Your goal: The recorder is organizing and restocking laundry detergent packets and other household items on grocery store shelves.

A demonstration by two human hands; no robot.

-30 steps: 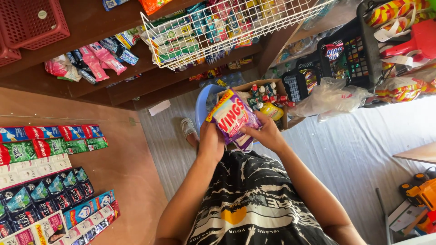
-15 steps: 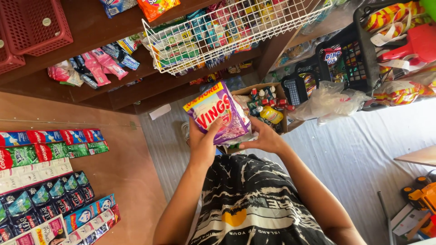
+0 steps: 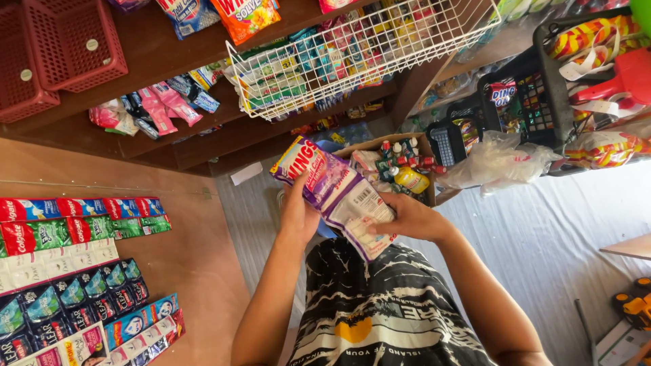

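I hold a stack of purple and white flat sachet packets (image 3: 336, 192) in front of my chest, tilted with the top end up and to the left. My left hand (image 3: 298, 215) grips the stack from its left edge. My right hand (image 3: 409, 218) holds its lower right side, thumb on the white back panel. Just behind the packets stands an open cardboard box (image 3: 426, 146) with small bottles and tubes in it.
A white wire basket (image 3: 352, 51) full of goods hangs above. Brown wooden shelves (image 3: 169, 64) carry snack bags and red plastic baskets (image 3: 57, 51). Rows of sachet strips (image 3: 71, 268) hang on the wooden panel at left. Black baskets (image 3: 522, 102) and a plastic bag (image 3: 498, 159) sit at right.
The packet stack has risen from near the box toward my chest and turned, so its white back now faces me. Both hands stayed on it.
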